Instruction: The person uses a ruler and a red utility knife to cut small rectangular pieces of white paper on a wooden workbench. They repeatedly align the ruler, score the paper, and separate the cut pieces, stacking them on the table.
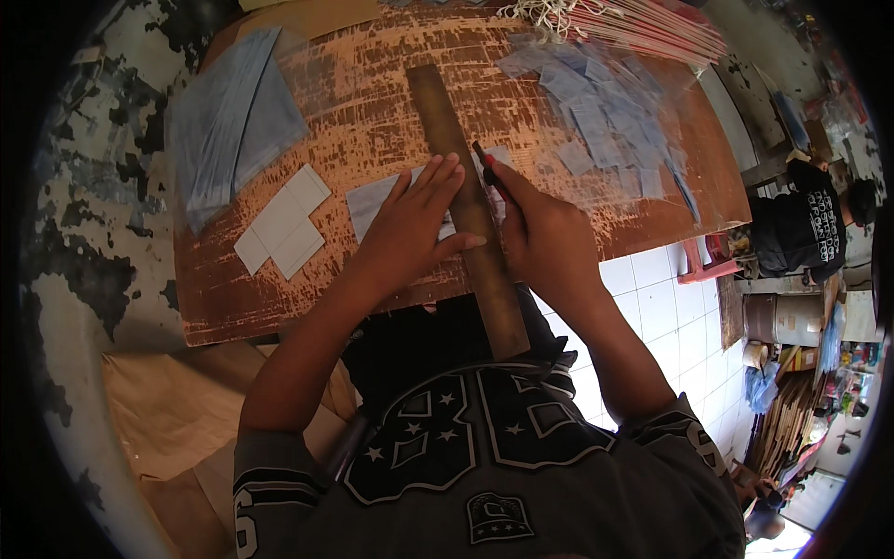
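Observation:
A long, worn brown straightedge (433, 110) lies at a slant across the table, its near end jutting past the front edge toward my body. My left hand (410, 216) presses flat on it, fingers stretched out and thumb on its lower part. Under that hand and the straightedge is a pale blue-grey sheet (371, 200), partly hidden. Along the straightedge's right side, my right hand (549, 231) is closed around a cutter knife (488, 169) with red and black parts. The knife's dark tip points away from me; its contact with the sheet is unclear.
The scratched brown table (372, 112) carries a white cut-out template (287, 222) and a stack of blue-grey sheets (233, 121) at left. Small blue-grey pieces (605, 102) lie at right, with white-corded red sticks (633, 28) behind. Another person (805, 219) is far right.

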Tool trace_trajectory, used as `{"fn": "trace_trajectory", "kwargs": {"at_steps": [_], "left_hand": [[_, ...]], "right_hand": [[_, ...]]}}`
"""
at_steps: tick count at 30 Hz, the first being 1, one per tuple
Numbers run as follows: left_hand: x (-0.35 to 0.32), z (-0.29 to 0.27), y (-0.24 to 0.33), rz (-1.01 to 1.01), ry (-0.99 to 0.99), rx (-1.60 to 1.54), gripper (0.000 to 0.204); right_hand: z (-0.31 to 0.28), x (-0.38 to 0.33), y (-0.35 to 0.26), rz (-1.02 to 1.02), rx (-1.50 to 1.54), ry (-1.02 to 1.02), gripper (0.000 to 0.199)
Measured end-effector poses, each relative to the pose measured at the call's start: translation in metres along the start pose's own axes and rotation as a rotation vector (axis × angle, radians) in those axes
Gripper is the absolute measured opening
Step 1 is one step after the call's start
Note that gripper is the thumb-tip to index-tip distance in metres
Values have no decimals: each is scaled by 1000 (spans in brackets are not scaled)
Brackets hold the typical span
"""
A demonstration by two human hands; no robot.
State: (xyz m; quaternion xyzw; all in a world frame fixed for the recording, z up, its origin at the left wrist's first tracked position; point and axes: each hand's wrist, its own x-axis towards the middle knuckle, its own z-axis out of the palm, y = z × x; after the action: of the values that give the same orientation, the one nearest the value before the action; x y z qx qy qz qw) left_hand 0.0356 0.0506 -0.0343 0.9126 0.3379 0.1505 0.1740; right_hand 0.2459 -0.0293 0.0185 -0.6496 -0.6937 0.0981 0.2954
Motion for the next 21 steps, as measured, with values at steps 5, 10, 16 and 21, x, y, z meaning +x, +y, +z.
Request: {"fn": "trace_trajectory", "kwargs": {"at_steps": [5,10,16,21], "left_hand": [[-1,-1,2,6,7,44,97],[-2,0,2,32,39,60,96],[-3,4,-1,16,28,87,97],[-2,4,-3,11,7,40,99]], "right_hand": [[-1,-5,-8,-25,-15,-16,47],[-1,-3,-4,-42,-77,-76,56],[-26,-42,-24,105,-45,-214,46],[-63,-80,-38,216,-61,-439,48]]}}
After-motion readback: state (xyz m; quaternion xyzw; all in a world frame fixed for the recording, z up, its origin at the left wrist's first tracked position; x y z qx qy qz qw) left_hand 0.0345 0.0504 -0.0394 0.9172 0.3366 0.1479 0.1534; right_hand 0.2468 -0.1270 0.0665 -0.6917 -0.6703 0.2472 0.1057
